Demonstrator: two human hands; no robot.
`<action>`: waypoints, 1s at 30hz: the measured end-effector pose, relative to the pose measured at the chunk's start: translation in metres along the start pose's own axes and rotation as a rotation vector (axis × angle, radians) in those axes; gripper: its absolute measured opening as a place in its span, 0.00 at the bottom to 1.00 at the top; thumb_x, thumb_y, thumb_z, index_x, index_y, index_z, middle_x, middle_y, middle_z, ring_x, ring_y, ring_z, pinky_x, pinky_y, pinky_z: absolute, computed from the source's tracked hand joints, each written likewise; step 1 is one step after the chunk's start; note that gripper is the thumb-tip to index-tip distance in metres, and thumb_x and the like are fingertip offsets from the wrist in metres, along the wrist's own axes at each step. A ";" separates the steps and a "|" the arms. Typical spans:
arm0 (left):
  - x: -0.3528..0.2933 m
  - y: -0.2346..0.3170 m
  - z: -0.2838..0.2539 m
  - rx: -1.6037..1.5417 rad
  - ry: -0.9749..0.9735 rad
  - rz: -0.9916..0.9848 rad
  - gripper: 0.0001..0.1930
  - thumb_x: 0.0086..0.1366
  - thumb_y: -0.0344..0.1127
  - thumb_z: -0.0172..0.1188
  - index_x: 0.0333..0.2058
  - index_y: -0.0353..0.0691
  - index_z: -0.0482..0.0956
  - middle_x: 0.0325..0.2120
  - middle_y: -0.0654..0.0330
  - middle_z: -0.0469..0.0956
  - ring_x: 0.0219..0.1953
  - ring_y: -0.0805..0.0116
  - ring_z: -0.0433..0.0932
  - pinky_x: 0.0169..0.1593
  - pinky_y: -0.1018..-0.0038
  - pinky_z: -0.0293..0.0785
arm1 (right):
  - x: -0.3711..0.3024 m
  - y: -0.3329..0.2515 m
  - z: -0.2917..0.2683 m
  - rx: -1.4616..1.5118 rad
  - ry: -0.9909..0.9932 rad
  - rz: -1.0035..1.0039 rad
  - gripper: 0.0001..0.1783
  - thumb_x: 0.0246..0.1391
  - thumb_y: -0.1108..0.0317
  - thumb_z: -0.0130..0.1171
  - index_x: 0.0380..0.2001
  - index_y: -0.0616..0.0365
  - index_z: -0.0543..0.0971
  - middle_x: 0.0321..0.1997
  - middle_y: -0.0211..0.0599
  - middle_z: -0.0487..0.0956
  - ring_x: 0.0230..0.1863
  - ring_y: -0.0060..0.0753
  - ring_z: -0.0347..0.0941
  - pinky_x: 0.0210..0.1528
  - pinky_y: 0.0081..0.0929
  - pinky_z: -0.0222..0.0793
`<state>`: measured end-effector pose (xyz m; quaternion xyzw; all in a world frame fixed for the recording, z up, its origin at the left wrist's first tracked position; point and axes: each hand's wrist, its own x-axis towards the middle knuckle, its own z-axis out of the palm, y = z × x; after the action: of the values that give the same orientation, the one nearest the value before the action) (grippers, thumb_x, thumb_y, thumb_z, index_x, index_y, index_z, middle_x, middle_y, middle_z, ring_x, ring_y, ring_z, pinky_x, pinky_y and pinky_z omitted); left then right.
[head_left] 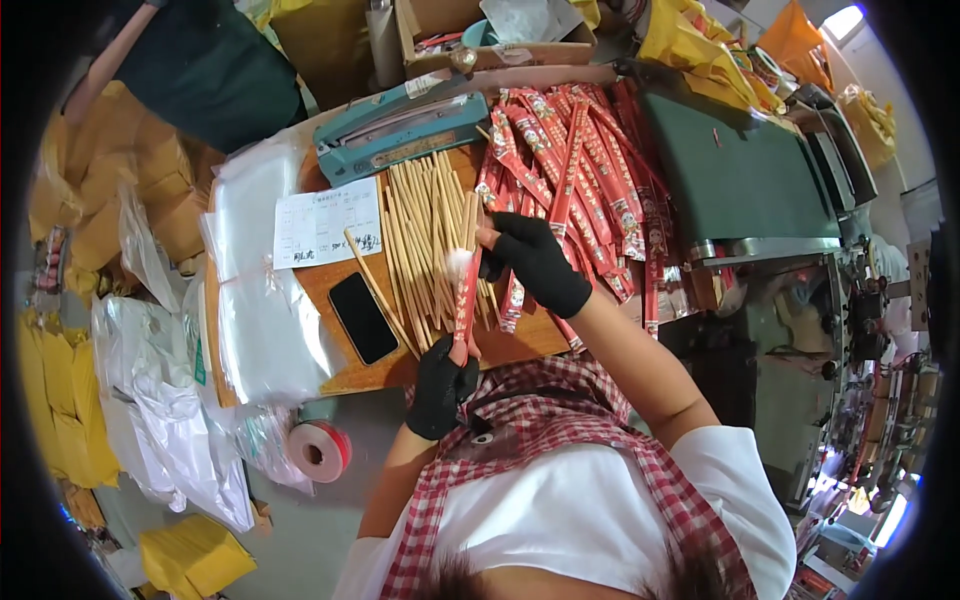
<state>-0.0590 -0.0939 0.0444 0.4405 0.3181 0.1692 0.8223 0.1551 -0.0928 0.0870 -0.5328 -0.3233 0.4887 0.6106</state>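
Altogether, two black-gloved hands share one red printed sleeve: the left hand grips its lower end, the right hand pinches its top, above a wooden desk. Dozens of bare chopsticks lie beside a heap of glossy red sleeves, one black phone, one teal sealer, one tape roll, and stacked clear bags.

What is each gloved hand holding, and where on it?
Both hold one red sleeve: left hand at its lower end, right hand at its upper end.
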 end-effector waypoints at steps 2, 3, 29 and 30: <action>-0.007 0.005 -0.005 -0.185 -0.072 -0.077 0.16 0.68 0.47 0.44 0.31 0.39 0.68 0.11 0.69 0.60 0.12 0.82 0.56 0.17 0.83 0.48 | -0.001 0.011 0.009 0.174 -0.013 0.049 0.12 0.56 0.61 0.53 0.28 0.60 0.74 0.19 0.30 0.73 0.21 0.20 0.70 0.25 0.21 0.66; -0.007 0.003 -0.005 -0.182 -0.082 -0.077 0.16 0.68 0.47 0.44 0.31 0.39 0.68 0.11 0.69 0.60 0.12 0.82 0.56 0.17 0.83 0.48 | 0.006 0.048 0.003 0.194 -0.060 0.057 0.15 0.56 0.56 0.51 0.30 0.58 0.74 0.22 0.28 0.74 0.22 0.20 0.69 0.27 0.19 0.66; -0.004 0.017 -0.066 0.107 0.345 0.189 0.20 0.65 0.49 0.49 0.38 0.36 0.75 0.21 0.63 0.73 0.22 0.77 0.72 0.26 0.82 0.68 | 0.109 -0.016 -0.081 -1.474 0.451 -0.309 0.12 0.48 0.65 0.54 0.38 0.53 0.76 0.34 0.44 0.77 0.36 0.51 0.73 0.38 0.38 0.70; 0.015 0.024 -0.065 0.137 0.341 0.244 0.22 0.65 0.49 0.49 0.45 0.35 0.73 0.29 0.60 0.75 0.23 0.77 0.73 0.27 0.81 0.69 | 0.103 -0.035 -0.073 -1.229 0.380 -0.478 0.13 0.51 0.64 0.53 0.38 0.58 0.76 0.30 0.40 0.77 0.33 0.39 0.73 0.36 0.33 0.69</action>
<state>-0.0914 -0.0321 0.0327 0.4953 0.4078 0.3174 0.6983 0.2625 -0.0188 0.0912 -0.7729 -0.5380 -0.0336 0.3348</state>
